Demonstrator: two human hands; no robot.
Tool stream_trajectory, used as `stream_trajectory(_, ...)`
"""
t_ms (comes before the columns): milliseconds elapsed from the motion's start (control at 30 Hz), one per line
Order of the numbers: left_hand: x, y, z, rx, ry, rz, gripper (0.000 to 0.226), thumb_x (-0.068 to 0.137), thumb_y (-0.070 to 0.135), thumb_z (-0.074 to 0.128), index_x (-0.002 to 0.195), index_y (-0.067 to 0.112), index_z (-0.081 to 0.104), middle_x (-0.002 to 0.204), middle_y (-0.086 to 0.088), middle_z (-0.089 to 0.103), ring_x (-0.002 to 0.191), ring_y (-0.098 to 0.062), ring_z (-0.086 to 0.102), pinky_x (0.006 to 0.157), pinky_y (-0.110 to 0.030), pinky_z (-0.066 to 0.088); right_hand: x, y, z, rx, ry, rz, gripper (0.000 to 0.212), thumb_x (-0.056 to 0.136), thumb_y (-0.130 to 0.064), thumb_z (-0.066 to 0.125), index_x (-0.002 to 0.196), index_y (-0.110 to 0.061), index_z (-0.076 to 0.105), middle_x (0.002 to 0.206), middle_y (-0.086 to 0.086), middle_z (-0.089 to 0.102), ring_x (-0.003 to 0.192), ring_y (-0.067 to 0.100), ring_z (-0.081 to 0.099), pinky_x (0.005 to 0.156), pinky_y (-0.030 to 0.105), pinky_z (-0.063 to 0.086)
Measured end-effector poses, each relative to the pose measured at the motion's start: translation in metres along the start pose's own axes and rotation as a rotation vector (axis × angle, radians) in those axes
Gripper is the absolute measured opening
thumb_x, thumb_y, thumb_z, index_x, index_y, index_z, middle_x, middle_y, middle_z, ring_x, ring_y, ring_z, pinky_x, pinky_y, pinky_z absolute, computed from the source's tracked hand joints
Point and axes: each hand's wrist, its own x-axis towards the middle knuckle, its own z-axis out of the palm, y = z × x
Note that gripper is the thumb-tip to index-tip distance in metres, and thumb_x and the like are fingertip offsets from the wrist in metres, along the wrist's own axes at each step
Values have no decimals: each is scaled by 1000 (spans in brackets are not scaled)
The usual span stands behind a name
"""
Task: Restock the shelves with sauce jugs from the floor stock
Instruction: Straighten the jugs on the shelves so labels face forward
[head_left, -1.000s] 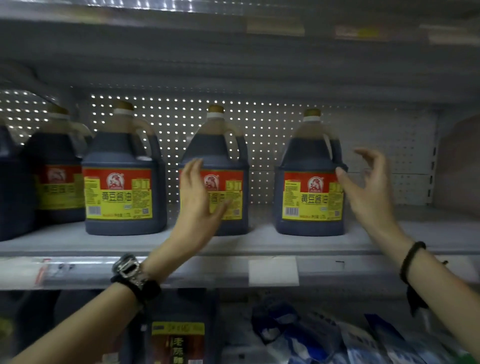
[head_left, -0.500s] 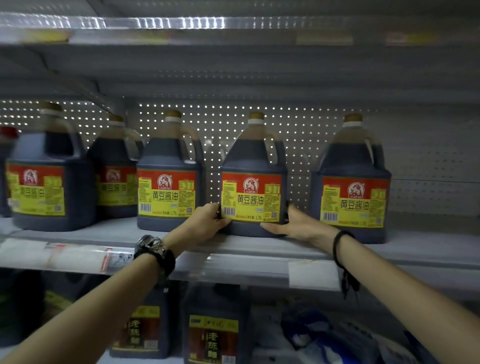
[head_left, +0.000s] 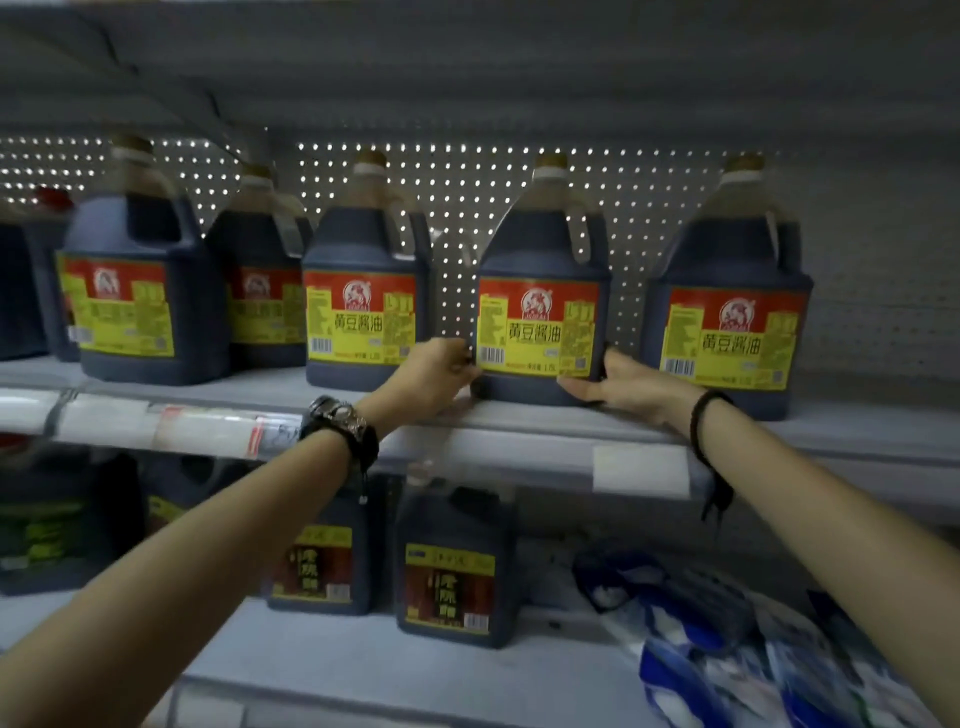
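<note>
A dark sauce jug (head_left: 540, 291) with a red and yellow label stands upright on the grey shelf (head_left: 519, 415). My left hand (head_left: 431, 374) grips its lower left corner, fingers curled against the label edge. My right hand (head_left: 618, 382) presses flat against its lower right side, thumb along the base. Matching sauce jugs stand beside it: one to the left (head_left: 363, 291), one to the right (head_left: 727, 312), and others further left (head_left: 140, 280).
A perforated back panel (head_left: 457, 208) closes the shelf behind the jugs. On the lower shelf stand darker jugs with brown labels (head_left: 452, 566) and blue-white bags (head_left: 727, 649) at the right. The upper shelf's underside (head_left: 467, 78) hangs overhead.
Both hands came down from mid-air onto the jug's lower sides one second ago; since half a second ago they have kept their hold and the view has shifted slightly.
</note>
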Motion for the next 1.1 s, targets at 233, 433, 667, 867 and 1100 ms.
stream_trajectory(233, -37, -30, -40, 17, 564, 4, 36, 93, 22, 59, 125, 10, 49, 114, 0, 54, 103, -14, 52, 83, -27, 42, -15, -23, 3, 75, 68, 2, 67, 86, -19, 67, 139, -10, 28, 133, -9, 43, 118, 11, 42, 99, 25, 30)
stream_trajectory(433, -42, -73, -68, -73, 403, -240, 64, 94, 12, 53, 145, -2, 17, 147, -18, 22, 136, -29, 25, 113, -31, 20, -39, -66, 62, -187, 689, -584, 52, 87, -2, 60, 134, -9, 38, 137, 3, 32, 127, 9, 31, 100, 3, 28)
stream_trajectory(667, -27, -100, -99, -94, -56, -295, 49, 96, 10, 43, 141, 4, 27, 143, -13, 42, 132, -31, 40, 110, -38, 32, 37, -98, 138, -72, 114, -148, 93, 85, -43, 64, 149, -9, 6, 154, 2, 24, 140, 21, 27, 110, 34, 27)
stream_trajectory(867, -25, -124, -106, 95, -186, -251, 75, 93, 13, 46, 152, 13, -1, 144, -18, 43, 128, -35, 44, 106, -36, 35, 76, -101, 156, 279, 87, 5, 98, 72, -27, 79, 145, -6, 18, 135, 3, 52, 124, 18, 48, 104, 30, 37)
stream_trajectory(1100, -28, -130, -110, 48, -203, -172, 81, 93, 15, 50, 152, 13, -4, 145, -14, 43, 130, -33, 43, 105, -34, 34, 78, -98, 160, 329, 120, -20, 77, 72, -21, 78, 136, -12, 35, 119, -1, 57, 112, 17, 52, 105, 32, 36)
